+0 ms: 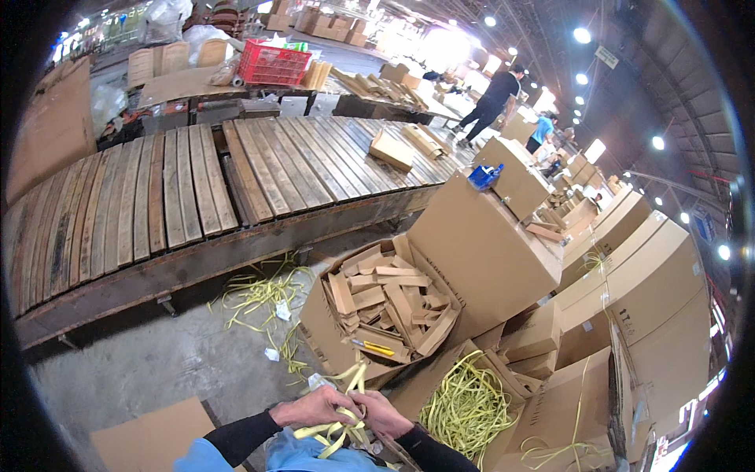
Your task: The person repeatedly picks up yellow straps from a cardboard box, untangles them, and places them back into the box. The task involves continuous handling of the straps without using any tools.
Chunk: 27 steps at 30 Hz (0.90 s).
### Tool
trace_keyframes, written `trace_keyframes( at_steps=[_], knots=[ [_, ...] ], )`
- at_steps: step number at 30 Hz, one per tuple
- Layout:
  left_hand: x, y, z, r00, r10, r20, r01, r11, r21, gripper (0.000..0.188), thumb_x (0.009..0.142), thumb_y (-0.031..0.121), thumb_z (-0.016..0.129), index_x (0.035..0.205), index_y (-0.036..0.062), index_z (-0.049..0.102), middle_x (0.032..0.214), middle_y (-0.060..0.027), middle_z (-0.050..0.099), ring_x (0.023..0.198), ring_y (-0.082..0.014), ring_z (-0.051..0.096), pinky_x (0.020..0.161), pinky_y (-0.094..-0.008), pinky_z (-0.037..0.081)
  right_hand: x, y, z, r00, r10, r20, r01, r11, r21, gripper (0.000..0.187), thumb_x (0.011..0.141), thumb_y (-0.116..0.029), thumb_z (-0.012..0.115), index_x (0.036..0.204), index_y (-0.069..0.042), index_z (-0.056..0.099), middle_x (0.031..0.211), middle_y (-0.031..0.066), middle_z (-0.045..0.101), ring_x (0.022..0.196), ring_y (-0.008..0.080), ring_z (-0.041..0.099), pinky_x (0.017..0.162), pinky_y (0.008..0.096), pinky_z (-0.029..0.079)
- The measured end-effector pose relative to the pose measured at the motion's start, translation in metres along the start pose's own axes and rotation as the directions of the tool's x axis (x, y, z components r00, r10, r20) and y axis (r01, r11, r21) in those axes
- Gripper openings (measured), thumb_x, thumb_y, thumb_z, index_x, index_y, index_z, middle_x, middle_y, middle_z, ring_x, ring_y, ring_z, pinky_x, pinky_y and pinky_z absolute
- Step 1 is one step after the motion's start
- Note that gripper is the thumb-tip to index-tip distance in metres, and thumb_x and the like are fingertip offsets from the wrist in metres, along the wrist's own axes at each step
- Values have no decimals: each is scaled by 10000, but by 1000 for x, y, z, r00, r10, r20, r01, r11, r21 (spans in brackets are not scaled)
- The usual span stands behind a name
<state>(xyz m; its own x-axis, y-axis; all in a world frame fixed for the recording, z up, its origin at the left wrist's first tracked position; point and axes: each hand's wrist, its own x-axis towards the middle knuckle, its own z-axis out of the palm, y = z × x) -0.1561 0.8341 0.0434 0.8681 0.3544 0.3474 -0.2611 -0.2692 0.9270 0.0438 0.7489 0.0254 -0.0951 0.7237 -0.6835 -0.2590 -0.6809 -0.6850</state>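
Note:
Low in front of my body, my left hand (314, 407) and my right hand (383, 412) are close together, both closed on yellow plastic strapping (355, 381). Loops of it stick up above my fingers, and loose ends hang below, over my blue clothing. Just beyond the hands stands an open carton (316, 330) filled with folded cardboard pieces (385, 291). A yellow utility knife (373, 347) lies on the near side of that pile. To the right of my hands, another open carton holds a tangled heap of yellow strapping (469, 405).
A curved wooden slat conveyor (181, 185) crosses the left, with a cardboard piece (392, 149) on it. Loose strapping (263, 295) litters the floor beneath. Tall cartons (487, 236) stand at right, a blue tape dispenser (485, 176) on one. Behind are a red crate (272, 63) and people.

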Motion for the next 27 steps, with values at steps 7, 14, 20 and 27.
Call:
trace_keyframes(
  at_steps=[7, 14, 20, 27],
  knots=[
    [-7, -5, -37, 992, -115, -59, 110, 990, -88, 222, 835, 109, 776, 1054, 80, 760, 904, -64, 747, 751, -116, 653, 720, -280, 532, 34, -64, 24, 986, -100, 131, 98, 995, 24, 245, 1001, -284, 598, 1023, -48, 659, 851, -15, 628, 729, 86, 568, 669, 246, 468],
    [-1, 2, -89, 905, -152, -396, 101, 984, -148, 175, 820, 33, 769, 993, 8, 762, 940, -71, 763, 766, -70, 670, 687, -228, 542, 88, -113, 51, 889, -345, -302, 379, 924, 59, 270, 1024, -258, 538, 969, -22, 656, 800, 50, 673, 651, 149, 631, 575, 306, 525],
    [-9, 1, -113, 851, -270, -450, 132, 940, -315, 163, 814, -48, 754, 972, -80, 731, 925, -119, 753, 766, -100, 691, 695, -216, 562, 103, -299, 28, 934, -353, 49, 196, 395, -898, 558, 960, -522, 561, 996, 22, 677, 774, 112, 711, 588, 149, 678, 486, 293, 549],
    [-34, -18, -76, 825, -406, -393, 275, 896, -349, 211, 787, -39, 778, 985, -93, 728, 877, -115, 746, 740, -126, 698, 687, -230, 563, 99, -466, 22, 515, -842, -160, -353, -39, -935, 687, 834, -247, 654, 1371, 83, 381, 1039, 244, 702, 985, 360, 702, 824, 449, 566]
  ],
)
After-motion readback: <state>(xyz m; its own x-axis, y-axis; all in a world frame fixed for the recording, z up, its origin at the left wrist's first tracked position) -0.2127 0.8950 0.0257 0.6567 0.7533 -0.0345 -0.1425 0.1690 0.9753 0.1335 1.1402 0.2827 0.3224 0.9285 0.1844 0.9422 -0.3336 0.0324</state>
